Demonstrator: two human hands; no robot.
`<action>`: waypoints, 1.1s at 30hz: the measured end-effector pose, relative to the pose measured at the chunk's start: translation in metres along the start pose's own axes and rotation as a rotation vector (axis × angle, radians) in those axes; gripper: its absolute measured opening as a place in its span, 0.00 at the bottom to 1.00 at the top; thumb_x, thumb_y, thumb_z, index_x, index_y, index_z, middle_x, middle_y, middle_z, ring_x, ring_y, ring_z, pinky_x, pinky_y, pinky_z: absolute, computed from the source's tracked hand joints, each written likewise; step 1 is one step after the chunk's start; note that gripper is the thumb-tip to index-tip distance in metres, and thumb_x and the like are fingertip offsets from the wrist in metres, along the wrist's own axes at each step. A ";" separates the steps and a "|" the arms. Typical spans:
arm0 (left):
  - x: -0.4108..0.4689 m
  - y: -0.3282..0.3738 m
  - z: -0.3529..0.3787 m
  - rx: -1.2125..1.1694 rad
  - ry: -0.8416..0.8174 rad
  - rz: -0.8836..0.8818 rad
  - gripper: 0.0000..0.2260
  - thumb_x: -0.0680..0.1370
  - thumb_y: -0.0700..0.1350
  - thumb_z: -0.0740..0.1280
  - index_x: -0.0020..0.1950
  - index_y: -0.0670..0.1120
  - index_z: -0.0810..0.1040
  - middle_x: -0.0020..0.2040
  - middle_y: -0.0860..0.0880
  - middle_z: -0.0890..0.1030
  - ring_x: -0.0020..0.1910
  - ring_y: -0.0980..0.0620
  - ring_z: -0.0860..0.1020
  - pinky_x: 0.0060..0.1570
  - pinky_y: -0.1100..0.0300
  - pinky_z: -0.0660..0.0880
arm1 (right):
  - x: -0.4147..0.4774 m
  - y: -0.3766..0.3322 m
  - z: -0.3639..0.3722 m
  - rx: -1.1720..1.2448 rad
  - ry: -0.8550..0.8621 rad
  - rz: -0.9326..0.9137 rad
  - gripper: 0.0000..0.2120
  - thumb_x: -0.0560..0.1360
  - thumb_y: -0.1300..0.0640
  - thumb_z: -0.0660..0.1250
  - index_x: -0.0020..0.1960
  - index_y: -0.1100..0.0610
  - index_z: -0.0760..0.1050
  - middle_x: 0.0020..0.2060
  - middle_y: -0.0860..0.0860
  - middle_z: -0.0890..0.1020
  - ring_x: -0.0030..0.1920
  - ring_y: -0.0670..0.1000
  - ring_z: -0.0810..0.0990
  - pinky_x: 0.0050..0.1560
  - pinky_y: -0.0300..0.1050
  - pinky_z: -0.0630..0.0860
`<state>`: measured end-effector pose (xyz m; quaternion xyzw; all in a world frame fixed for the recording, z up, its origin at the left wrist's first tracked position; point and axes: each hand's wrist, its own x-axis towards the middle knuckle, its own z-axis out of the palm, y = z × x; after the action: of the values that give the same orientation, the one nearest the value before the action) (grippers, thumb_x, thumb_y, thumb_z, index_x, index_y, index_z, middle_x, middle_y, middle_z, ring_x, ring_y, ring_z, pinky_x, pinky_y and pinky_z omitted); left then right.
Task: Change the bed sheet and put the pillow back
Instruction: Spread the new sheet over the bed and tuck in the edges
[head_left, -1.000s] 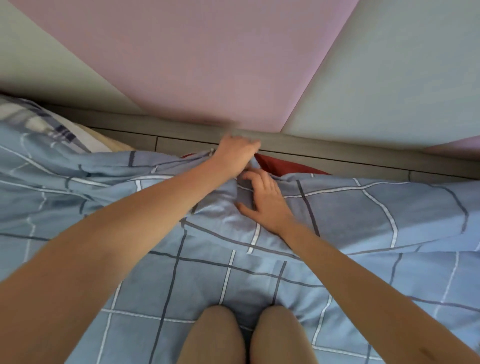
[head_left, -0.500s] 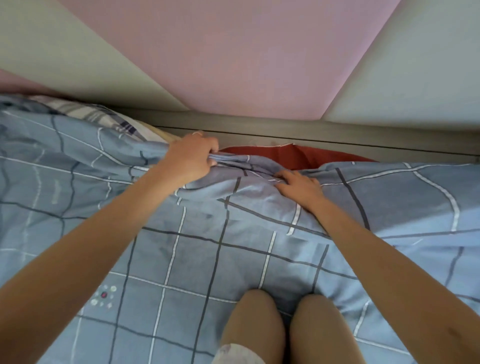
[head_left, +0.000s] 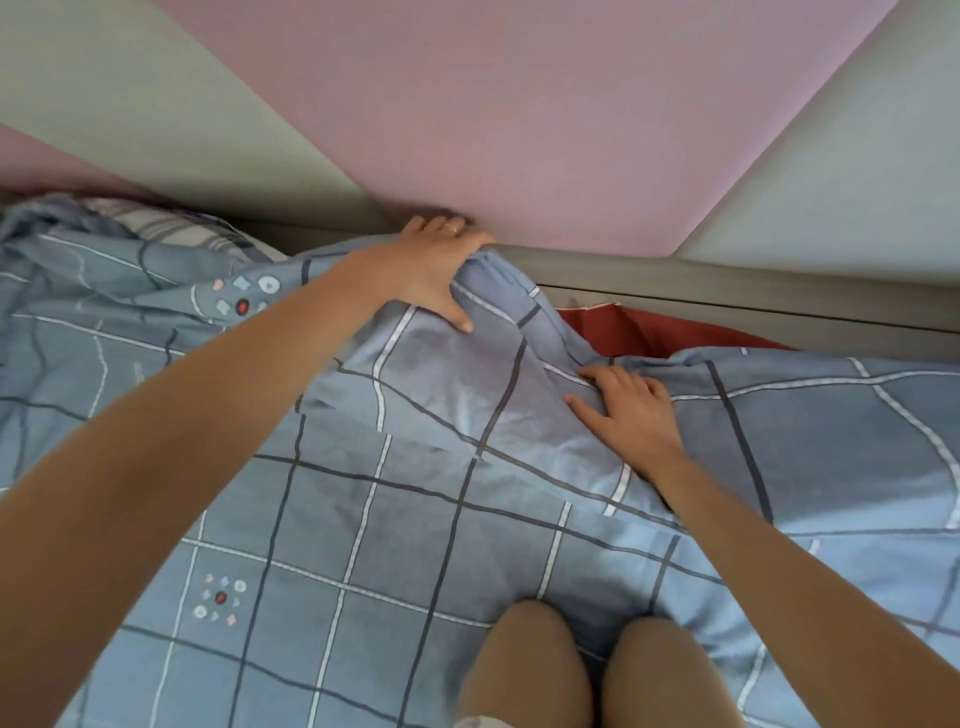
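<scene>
The person kneels on the bed, both bare knees (head_left: 524, 670) sunk into the blue checked sheet (head_left: 415, 499), which covers nearly the whole bed and lies in loose folds. At the far edge, against the grey ledge (head_left: 727, 286) that runs under the pink and pale wall panels (head_left: 519, 104), the left hand (head_left: 436, 265) has the sheet's edge lifted into a peak. Its fingers go over the top of the cloth towards the wall, and the thumb is spread on the near face, so the fabric is caught between them. A ring shows on one finger. The right hand (head_left: 628, 410) lies palm down on the sheet a little nearer and to the right. Its fingers are nearly straight and the tips touch a fold, pressing without gripping anything. Between that hand and the ledge a patch of red fabric (head_left: 639, 332) is left uncovered. Near the far left corner a striped, pillow-like shape (head_left: 171, 228) shows above the rumpled sheet, well apart from both hands.
</scene>
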<state>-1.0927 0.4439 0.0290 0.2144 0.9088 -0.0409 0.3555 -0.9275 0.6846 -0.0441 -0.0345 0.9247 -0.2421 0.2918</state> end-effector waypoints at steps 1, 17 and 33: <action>-0.004 -0.005 0.001 0.045 -0.036 -0.082 0.43 0.65 0.63 0.74 0.73 0.47 0.62 0.69 0.43 0.68 0.67 0.42 0.66 0.66 0.49 0.59 | 0.000 -0.001 0.000 0.005 0.001 0.001 0.41 0.65 0.28 0.39 0.67 0.46 0.69 0.64 0.49 0.75 0.65 0.51 0.71 0.67 0.49 0.58; 0.009 -0.054 0.057 0.249 -0.124 -0.447 0.13 0.79 0.40 0.61 0.63 0.45 0.76 0.63 0.41 0.75 0.65 0.41 0.69 0.63 0.53 0.64 | -0.005 -0.002 0.001 -0.073 0.004 0.005 0.38 0.67 0.32 0.38 0.71 0.43 0.65 0.68 0.45 0.73 0.68 0.49 0.69 0.68 0.47 0.56; 0.001 0.053 0.061 -0.236 -0.645 -0.206 0.49 0.61 0.82 0.50 0.73 0.54 0.66 0.73 0.49 0.67 0.69 0.44 0.68 0.68 0.47 0.64 | 0.009 -0.011 -0.018 -0.234 -0.301 0.193 0.35 0.73 0.28 0.45 0.70 0.48 0.67 0.65 0.56 0.74 0.66 0.58 0.70 0.67 0.58 0.59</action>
<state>-1.0327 0.4779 -0.0128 0.0553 0.7652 -0.0366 0.6404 -0.9458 0.6809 -0.0306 -0.0153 0.8915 -0.0963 0.4424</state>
